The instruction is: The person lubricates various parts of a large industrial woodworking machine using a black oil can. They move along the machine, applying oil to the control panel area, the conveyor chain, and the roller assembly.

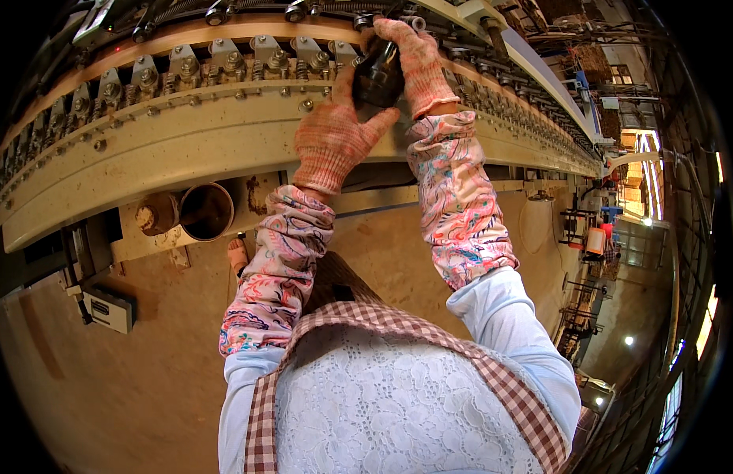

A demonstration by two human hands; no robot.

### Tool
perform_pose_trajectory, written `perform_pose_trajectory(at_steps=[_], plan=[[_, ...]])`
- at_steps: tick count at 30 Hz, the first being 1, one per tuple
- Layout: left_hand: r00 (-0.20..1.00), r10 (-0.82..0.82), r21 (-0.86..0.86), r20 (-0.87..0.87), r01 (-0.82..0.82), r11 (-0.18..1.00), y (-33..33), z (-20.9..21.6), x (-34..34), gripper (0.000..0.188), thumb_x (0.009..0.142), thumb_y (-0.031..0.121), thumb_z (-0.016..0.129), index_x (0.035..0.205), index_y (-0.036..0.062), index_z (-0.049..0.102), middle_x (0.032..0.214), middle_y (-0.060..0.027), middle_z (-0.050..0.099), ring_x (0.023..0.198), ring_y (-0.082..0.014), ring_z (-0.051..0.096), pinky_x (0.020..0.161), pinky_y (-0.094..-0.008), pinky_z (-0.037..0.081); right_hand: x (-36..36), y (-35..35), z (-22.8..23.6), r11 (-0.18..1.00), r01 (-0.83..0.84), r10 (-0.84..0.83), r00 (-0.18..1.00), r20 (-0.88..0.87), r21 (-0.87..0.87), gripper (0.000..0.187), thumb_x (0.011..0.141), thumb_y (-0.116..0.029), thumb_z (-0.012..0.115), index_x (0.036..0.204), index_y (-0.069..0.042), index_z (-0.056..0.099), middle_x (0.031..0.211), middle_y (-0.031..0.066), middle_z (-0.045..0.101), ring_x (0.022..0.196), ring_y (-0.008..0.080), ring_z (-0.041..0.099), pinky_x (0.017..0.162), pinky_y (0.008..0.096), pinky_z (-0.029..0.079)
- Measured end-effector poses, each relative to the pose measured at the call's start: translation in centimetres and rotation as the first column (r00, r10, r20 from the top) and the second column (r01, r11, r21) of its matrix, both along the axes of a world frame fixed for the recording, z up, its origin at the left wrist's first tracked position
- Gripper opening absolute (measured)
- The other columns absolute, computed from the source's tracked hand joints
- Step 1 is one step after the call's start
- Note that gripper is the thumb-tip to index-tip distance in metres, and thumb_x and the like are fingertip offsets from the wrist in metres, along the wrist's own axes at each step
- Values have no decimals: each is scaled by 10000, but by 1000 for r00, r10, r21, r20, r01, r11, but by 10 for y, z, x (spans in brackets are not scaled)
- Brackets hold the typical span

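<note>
Both my hands wear orange-pink knit gloves and reach to the machine's far side at the top. My right hand [418, 67] is closed around the right side of a black, glossy, rounded thing [380, 75], its fingers curled over the far end. I cannot make out its exact kind. My left hand [340, 130] is at its near left side, thumb spread to the right below it and fingers stretched up beside it; some fingertips are hidden. The long cream machine beam [201, 130] runs under both hands, with a row of metal brackets, bolts and springs [185, 67].
Below the beam a ledge holds an open brown container [207, 212] and a second round pot [156, 214]. A grey box [107, 310] hangs at the lower left. Someone's foot [238, 254] shows near the ledge. Racks and equipment [584, 308] stand at the right.
</note>
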State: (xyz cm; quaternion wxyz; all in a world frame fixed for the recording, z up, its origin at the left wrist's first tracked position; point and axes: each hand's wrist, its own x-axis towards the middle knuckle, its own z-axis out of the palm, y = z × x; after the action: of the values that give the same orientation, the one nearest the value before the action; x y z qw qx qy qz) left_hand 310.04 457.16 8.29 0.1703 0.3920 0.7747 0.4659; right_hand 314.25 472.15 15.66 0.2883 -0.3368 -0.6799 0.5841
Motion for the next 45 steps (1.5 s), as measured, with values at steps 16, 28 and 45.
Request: perform_pose_trajectory(at_steps=[16,28,45], plan=[[999,-24,-110,24,27,994,0,10,-1,981,771,729,698,1528,189,388,939,-199,743,849,-368,734,721,-463,576,1,18,-12,1000,4,-4,1000,-27,6,309,858,-283,752,1073,-63,782,943,30,749,824,130,676,774,288,543],[999,-47,-49,12,47,998,1,4,-2,1035,775,769,675,1533,132,370,940,-202,724,801,-354,724,645,-465,567,0,21,-16,1000,-9,8,997,-80,-10,268,870,-261,754,1039,-54,779,927,41,756,798,129,694,753,285,563],[998,-64,-92,19,66,994,0,9,-4,1047,772,775,673,1538,132,363,907,-210,724,802,-360,728,658,-472,568,5,20,-13,1000,9,-9,1000,15,19,343,851,-331,759,1097,-94,788,929,-7,741,790,111,667,734,277,537]])
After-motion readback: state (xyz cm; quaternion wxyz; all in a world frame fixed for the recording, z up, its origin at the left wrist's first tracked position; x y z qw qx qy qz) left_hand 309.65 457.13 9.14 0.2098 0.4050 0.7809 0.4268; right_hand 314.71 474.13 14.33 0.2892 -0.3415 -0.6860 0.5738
